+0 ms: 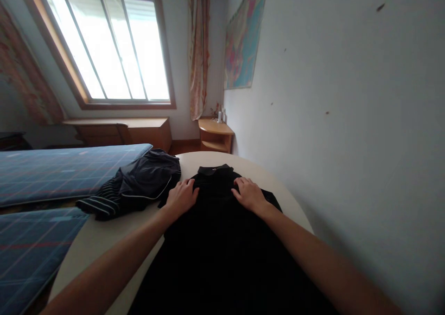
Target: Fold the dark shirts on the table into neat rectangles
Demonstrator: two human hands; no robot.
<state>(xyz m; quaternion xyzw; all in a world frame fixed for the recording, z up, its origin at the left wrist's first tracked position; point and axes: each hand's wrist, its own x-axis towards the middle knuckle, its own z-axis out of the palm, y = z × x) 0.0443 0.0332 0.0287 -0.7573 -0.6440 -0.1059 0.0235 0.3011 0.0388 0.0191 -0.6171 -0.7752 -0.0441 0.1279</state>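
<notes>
A black collared shirt (222, 241) is spread over a pale round table (288, 189), its collar (215, 170) toward the far edge. On the left shoulder of the shirt rests my left hand (182, 196), palm down, with thumb and fingers apart. My right hand (248, 193) lies on the opposite shoulder, fingers slightly bent and thumb spread from them. A short sleeve shows just beyond my right wrist. The lower part of the shirt runs toward me between my forearms and out of view; its folds are too dark to make out.
Dark clothes with white piping and stripes (142, 180) lie in a heap at the table's left edge. Blue plaid mattresses (69, 171) stand beside the table on the left. A white wall (347, 143) rises close on the right. A corner shelf (215, 127) stands beyond.
</notes>
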